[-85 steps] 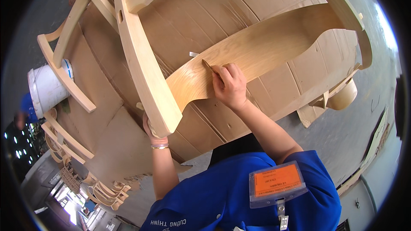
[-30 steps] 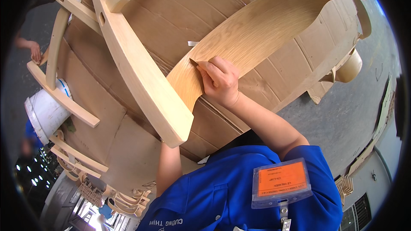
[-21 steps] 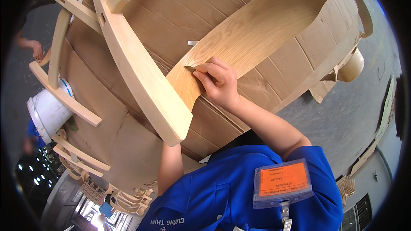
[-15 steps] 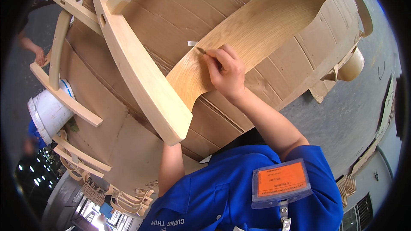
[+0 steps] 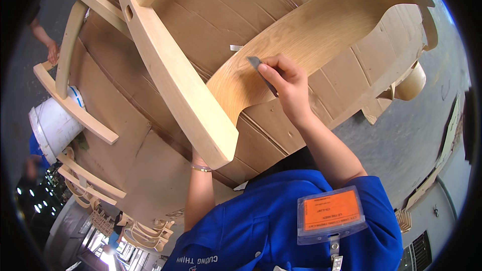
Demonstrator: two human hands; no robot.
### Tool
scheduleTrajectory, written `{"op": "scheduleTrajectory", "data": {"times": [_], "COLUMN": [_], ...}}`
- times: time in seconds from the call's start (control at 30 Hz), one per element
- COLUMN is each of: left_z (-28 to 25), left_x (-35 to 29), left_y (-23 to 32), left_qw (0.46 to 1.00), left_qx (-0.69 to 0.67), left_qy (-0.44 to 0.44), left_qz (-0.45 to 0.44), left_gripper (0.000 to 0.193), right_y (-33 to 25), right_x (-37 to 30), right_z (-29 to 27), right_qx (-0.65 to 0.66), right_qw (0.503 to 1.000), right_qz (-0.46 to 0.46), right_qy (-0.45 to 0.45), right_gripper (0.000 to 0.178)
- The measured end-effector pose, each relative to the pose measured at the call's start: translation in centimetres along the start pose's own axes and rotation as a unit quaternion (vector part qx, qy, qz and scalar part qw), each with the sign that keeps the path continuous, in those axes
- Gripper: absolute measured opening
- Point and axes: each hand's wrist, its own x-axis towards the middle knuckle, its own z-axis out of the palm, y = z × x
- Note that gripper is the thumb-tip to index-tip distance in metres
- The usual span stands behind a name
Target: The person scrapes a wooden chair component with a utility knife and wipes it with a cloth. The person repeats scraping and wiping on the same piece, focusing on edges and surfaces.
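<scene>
My right hand is closed around a thin, dark grey, blade-like piece with a slanted tip; its exact kind is unclear. The tip is over the near end of a curved wooden chair panel, close to its upper edge. I cannot tell whether it touches the wood. A thick pale wooden leg joins the panel's near end. Behind this leg's lower end, my left hand is mostly hidden, its fingers out of sight; a bracelet shows at the wrist.
Brown cardboard lies beneath the chair frame. A small white strip rests beside the panel. At left, a co-worker's hand touches another wooden frame by a white bucket. A pale round container stands at right.
My right hand has moved right and turned, so more of the grey piece shows. The near leg and panel sit slightly further right in view. My left wrist's bracelet has come into sight.
</scene>
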Motion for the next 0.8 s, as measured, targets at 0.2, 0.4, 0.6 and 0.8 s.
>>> {"op": "scheduleTrajectory", "data": {"times": [0.2,0.4,0.6,0.8], "left_z": [8.5,15.6,14.9,12.5], "left_x": [-3.8,-4.0,-3.6,-2.6], "left_y": [-4.5,-6.6,-6.8,-3.7], "left_qw": [0.994,0.998,0.977,0.973], "left_qx": [0.072,0.023,0.104,0.059], "left_qy": [0.078,0.047,0.178,0.173], "left_qz": [-0.012,0.043,0.056,0.140], "left_gripper": [0.059,0.055,0.050,0.054], "right_y": [0.1,1.6,0.6,-0.8], "right_x": [-6.9,-10.5,-11.6,-6.6], "right_z": [-2.4,-2.9,-5.6,-6.0], "right_qx": [-0.242,-0.427,-0.442,-0.306], "right_qw": [0.937,0.803,0.761,0.898], "right_qz": [-0.222,-0.329,-0.349,-0.270], "right_qy": [-0.115,-0.255,-0.321,-0.164], "right_gripper": [0.011,0.045,0.046,0.019]}}
